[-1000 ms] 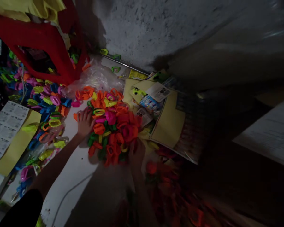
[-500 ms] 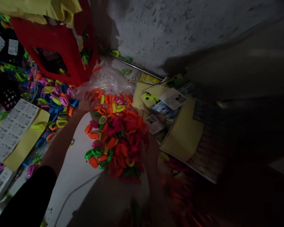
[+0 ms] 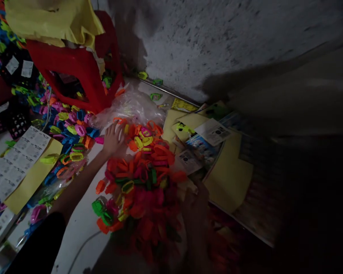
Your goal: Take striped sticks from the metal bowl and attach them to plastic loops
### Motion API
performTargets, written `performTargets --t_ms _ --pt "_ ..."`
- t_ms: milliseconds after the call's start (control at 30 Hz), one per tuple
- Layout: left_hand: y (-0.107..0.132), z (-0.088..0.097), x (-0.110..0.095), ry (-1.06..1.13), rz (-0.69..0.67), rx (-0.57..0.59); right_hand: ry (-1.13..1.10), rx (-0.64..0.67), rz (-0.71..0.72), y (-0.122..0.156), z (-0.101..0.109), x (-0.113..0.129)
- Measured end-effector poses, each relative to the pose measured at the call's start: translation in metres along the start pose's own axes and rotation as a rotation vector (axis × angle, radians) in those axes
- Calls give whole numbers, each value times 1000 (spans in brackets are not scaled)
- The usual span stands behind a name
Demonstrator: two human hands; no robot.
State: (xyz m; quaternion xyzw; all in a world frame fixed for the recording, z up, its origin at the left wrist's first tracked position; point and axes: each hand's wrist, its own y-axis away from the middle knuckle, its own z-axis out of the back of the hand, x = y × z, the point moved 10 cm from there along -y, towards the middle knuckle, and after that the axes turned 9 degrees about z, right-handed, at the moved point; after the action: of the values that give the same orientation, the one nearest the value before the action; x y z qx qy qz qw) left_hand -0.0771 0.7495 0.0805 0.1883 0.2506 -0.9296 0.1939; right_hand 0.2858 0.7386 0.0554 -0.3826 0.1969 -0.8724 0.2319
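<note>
I am pressing my left hand (image 3: pixel 113 137) flat, fingers spread wide and gripping nothing, on the far left edge of the heap of small neon plastic clips, mostly orange with pink, green and yellow mixed in (image 3: pixel 143 179). My fingertips are pointing away from me toward the crumpled clear plastic bag (image 3: pixel 131 107) lying just beyond them, and the bulk of the heap is sitting to the right of my palm and back toward my body, its long axis running from my fingertips down toward my lap. My right hand (image 3: pixel 194 198) is sitting in deep shadow at the near right edge of the same heap, touching it; the fingers are looking curled, but I cannot tell whether they are closed on any clip. So the heap is lying between my two hands, and the left one is the nearer to the lit far end. Off to the left of my left wrist, a second spread of blue, pink and yellow clips (image 3: pixel 68 125) is lying well apart from my fingers beside the red plastic stool (image 3: pixel 74 68). To the right of my right hand, yellow paper sheets and printed cards (image 3: pixel 211 152) are overlapping near the grey wall.
</note>
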Motion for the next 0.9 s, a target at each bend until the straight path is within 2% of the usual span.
performTargets --t_ms 67,100,133,200,267,367,433,500,567,633,667,700,733,800,833,900 --pt "-49 -21 12 -6 79 101 -9 -9 18 -9 1 7" --pt "-65 -34 15 -10 95 163 -17 -4 39 -12 0 13" --pt "-75 -44 15 -15 90 198 -26 5 60 -14 -3 18" --pt "-74 -59 10 -24 64 242 -33 20 89 -12 -8 26" --pt "-51 -66 -2 -31 23 251 -26 21 81 -8 -10 28" --pt "11 -68 -23 -31 -49 270 1 12 81 -13 -13 31" --pt "53 -64 -36 -11 -126 307 25 15 136 -31 -18 40" --pt "83 -50 -48 25 -278 318 52 48 255 -59 -32 57" --pt "90 -33 -39 38 -319 296 87 95 399 -89 -54 78" --pt "74 -16 -13 32 -265 219 128 162 452 -116 -84 88" --pt "61 -8 5 24 -201 157 148 199 466 -127 -101 91" --pt "46 1 28 9 -78 58 171 246 473 -137 -118 92" --pt "36 3 48 9 17 18 191 277 476 -146 -132 92" --pt "28 -8 68 18 108 46 226 282 418 -163 -152 86" --pt "30 -16 69 23 108 84 233 286 385 -170 -159 81" --pt "46 -29 58 24 55 155 229 321 345 -179 -172 74"
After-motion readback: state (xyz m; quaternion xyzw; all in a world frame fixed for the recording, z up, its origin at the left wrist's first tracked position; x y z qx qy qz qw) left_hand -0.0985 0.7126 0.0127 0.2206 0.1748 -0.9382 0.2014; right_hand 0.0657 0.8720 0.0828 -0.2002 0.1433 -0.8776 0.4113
